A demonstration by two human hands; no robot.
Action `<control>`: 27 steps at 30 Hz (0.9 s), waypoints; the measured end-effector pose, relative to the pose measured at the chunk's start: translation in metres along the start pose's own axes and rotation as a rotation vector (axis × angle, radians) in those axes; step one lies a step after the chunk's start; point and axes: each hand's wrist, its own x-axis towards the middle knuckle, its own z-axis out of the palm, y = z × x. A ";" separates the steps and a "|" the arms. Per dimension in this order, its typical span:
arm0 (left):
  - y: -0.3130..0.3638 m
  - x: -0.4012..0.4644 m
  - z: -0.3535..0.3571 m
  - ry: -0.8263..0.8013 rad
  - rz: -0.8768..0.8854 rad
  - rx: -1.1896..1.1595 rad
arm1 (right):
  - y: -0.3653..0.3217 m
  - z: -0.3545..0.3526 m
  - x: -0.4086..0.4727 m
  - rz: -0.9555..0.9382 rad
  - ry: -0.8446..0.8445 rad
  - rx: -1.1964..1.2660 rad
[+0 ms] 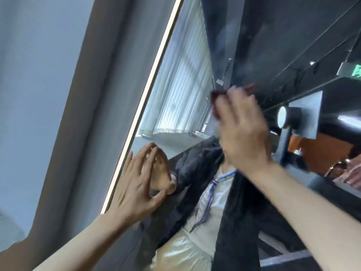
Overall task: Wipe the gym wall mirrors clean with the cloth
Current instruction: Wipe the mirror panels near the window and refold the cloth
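From the head view, the wiping is under way and looks far from finished. The right hand point(242, 130) is raised at about one o'clock from the frame's centre, pressed toward the large frameless glass wall mirror point(244, 45). Its fingers point(224, 108) are curled over a small dark red cloth point(215, 98), of which only a crumpled edge peeks out above the knuckles, so the cloth sits between the hand and the glass. The hand is motion-blurred, which suggests an active stroke.

The left hand point(136, 182), at about eight o'clock, rests on the mirror just beside its bright lit edge strip point(144, 98), fingers spread and relaxed, holding nothing; its reflection meets it at the fingertips.

A faint hazy film shows on the glass at twelve o'clock above the cloth, so I judge that upper area not yet wiped. Whether the lower glass is already clean I cannot tell. Grey wall point(39, 94) lies at nine o'clock.
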 end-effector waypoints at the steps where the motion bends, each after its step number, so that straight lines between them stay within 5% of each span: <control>1: -0.002 0.005 -0.001 0.013 -0.010 -0.013 | 0.012 -0.001 0.027 0.155 0.058 -0.040; 4: -0.005 0.019 -0.002 0.077 -0.037 -0.058 | -0.004 0.013 0.048 0.279 0.067 -0.108; 8: -0.014 0.014 -0.001 0.124 -0.046 -0.116 | -0.084 0.038 -0.042 -0.276 -0.198 0.020; 11: -0.029 0.000 -0.004 -0.008 0.018 -0.033 | -0.095 0.030 -0.066 -0.528 -0.410 0.130; 13: -0.039 -0.004 -0.010 -0.086 0.047 0.030 | -0.076 0.032 -0.028 -0.437 -0.315 0.101; 18: -0.040 0.002 -0.016 -0.060 0.016 0.048 | -0.039 0.034 0.073 0.144 -0.049 -0.035; 20: -0.037 0.001 -0.013 -0.040 0.001 0.019 | -0.064 0.043 0.043 -0.015 -0.064 -0.084; 23: -0.040 -0.002 -0.011 -0.013 0.013 -0.011 | -0.107 0.039 -0.036 -0.442 -0.327 0.027; 25: -0.043 -0.004 -0.010 -0.015 0.027 0.003 | -0.100 0.035 -0.041 -0.511 -0.441 0.128; 27: -0.045 -0.002 -0.010 -0.019 0.027 0.034 | -0.075 0.036 -0.006 -0.364 -0.332 0.102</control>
